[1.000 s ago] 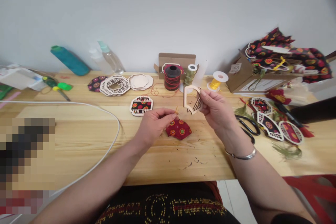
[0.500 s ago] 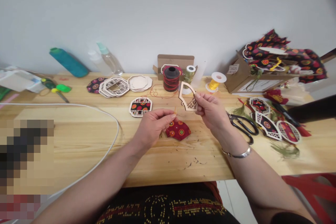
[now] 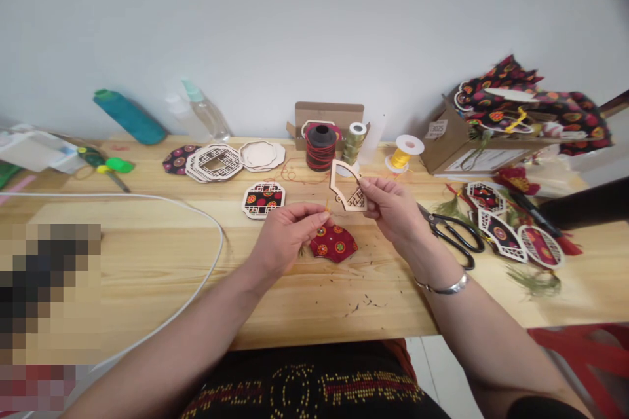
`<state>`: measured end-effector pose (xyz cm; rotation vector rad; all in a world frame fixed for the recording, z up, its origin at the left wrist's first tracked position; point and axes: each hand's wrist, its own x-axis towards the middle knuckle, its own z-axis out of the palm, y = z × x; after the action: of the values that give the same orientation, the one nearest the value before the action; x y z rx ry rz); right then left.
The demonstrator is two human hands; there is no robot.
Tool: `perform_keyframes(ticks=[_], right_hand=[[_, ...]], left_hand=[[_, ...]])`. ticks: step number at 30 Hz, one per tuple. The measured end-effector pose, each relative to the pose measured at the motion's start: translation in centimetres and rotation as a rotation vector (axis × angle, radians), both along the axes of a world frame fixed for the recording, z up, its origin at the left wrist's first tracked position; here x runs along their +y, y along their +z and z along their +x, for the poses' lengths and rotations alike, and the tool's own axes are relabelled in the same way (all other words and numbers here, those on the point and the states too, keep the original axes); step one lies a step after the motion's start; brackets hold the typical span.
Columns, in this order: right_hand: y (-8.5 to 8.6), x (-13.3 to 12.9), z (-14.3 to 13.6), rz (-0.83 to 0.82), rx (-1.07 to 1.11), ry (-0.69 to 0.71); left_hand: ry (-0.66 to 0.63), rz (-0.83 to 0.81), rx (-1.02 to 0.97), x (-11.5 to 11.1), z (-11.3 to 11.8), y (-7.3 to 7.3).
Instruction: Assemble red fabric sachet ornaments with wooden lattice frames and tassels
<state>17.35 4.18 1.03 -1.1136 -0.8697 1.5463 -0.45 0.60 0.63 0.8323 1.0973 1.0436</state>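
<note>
Between the thumb and fingers of my left hand is pinched a short yellow thread, its tip showing above the fingertips. Just below them lies a fan-shaped red fabric piece with a flower pattern; whether the thread joins it is hidden. My right hand grips a fan-shaped wooden frame with a cut-out lattice corner, held above the fabric piece. Left of it, a rounded wooden frame with patterned fabric rests on the table.
Black-handled scissors lie beside my right wrist, near finished fabric ornaments. Behind my hands stand a red thread spool, a green spool and a yellow spool. Stacked wooden frames lie back left. A white cable curves across the left.
My right hand has brought the wooden frame slightly left and down, closer to my left fingertips. The left hand and the red fabric piece have stayed about where they were.
</note>
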Motion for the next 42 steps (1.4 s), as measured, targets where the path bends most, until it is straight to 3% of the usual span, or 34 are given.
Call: perform_keyframes(ticks=[20, 30, 32, 36, 39, 42], right_hand=[[0.0, -0.4, -0.6, 0.001, -0.061, 0.034], [-0.6, -0.4, -0.9, 0.093, -0.259, 0.003], [-0.7, -0.6, -0.8, 0.231, -0.414, -0.069], [-0.4, -1.1, -0.6, 0.752, -0.81, -0.243], [-0.3, -1.4, -0.5, 0.954, -0.949, -0.152], [-0.5, -1.4, -0.6, 0.989, -1.004, -0.082]], left_hand=[[-0.038, 0.054, -0.008, 0.0, -0.2, -0.6], [-0.023, 0.066, 0.068, 0.1, -0.3, -0.8], [-0.005, 0.072, 0.065, 0.1, -0.3, -0.8], [0.045, 0.067, 0.047, 0.2, -0.3, -0.7], [0.058, 0.049, 0.021, 0.2, -0.2, -0.6], [0.061, 0.036, 0.015, 0.1, -0.1, -0.6]])
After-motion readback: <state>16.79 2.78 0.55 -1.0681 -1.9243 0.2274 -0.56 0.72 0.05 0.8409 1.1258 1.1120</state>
